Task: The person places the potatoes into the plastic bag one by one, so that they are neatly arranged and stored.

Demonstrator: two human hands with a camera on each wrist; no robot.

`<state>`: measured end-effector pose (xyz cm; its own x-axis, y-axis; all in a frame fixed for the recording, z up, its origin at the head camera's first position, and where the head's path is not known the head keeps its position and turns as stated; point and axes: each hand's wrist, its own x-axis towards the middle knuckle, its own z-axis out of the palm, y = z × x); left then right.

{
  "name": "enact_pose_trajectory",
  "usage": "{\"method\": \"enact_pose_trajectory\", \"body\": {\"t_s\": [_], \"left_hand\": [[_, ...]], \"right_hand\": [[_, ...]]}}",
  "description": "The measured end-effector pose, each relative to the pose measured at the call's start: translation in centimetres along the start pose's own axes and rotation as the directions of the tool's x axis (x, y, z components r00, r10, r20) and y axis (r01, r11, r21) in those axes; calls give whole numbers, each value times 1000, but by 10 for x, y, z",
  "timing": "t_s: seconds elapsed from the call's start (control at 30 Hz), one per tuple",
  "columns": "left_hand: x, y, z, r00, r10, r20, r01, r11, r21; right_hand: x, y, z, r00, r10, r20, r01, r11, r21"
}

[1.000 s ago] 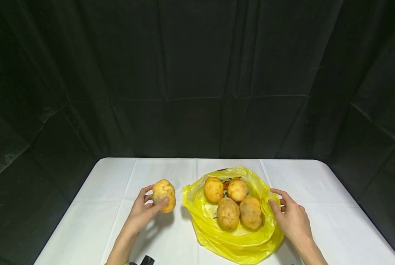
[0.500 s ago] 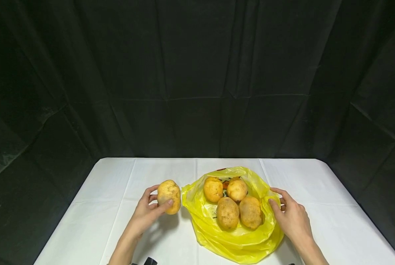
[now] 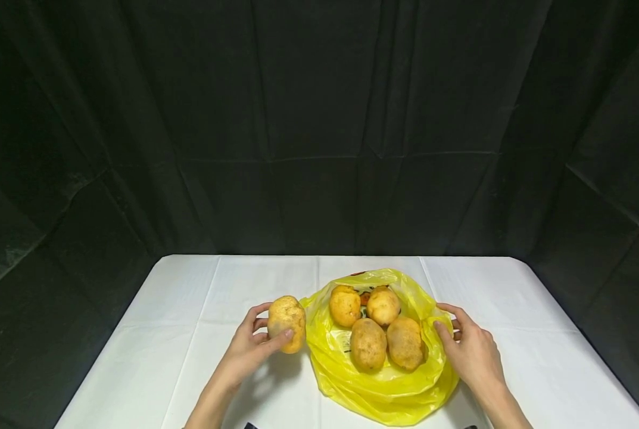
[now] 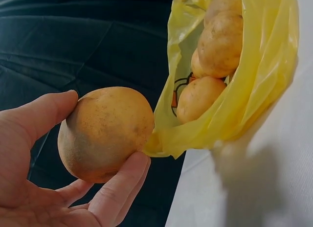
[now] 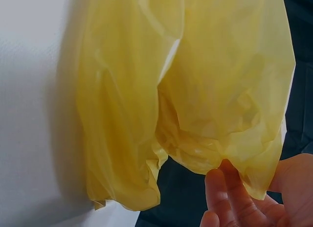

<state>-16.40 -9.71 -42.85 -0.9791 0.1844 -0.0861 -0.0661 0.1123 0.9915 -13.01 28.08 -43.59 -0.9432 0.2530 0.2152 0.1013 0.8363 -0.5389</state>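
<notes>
My left hand (image 3: pixel 252 348) grips a potato (image 3: pixel 287 322) between thumb and fingers, raised over the table with its shadow below. In the left wrist view this potato (image 4: pixel 110 131) overlaps the edge of a yellow plastic bag (image 4: pixel 230 119). The bag (image 3: pixel 373 396) lies with its mouth spread, and several potatoes (image 3: pixel 369 345) sit inside over a printed patch. At the bag's right rim, my right hand (image 3: pixel 474 351) pinches the plastic between thumb and fingers. The right wrist view shows its fingertips (image 5: pixel 227 175) at a hanging fold of the bag (image 5: pixel 230 90).
A white cloth (image 3: pixel 201 310) with fold creases covers the table. Black drapes (image 3: pixel 319 131) rise behind it and along both sides.
My left hand has carried its potato rightward, up to the bag's left rim. The right hand keeps its place, and the potatoes in the bag lie as before.
</notes>
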Motion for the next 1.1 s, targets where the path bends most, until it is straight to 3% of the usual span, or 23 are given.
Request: {"method": "enact_pose_trajectory", "body": {"t_s": [0.47,1.1], "left_hand": [[0,8,10,998,31,58,-31,1000,2],[4,-7,39,990,0,141,-2,1000,11]], "right_hand": [[0,-1,0,1000,0,14,1,1000,-6],[2,-4,1,1000,-21,-13,21,1000,-11]]}}
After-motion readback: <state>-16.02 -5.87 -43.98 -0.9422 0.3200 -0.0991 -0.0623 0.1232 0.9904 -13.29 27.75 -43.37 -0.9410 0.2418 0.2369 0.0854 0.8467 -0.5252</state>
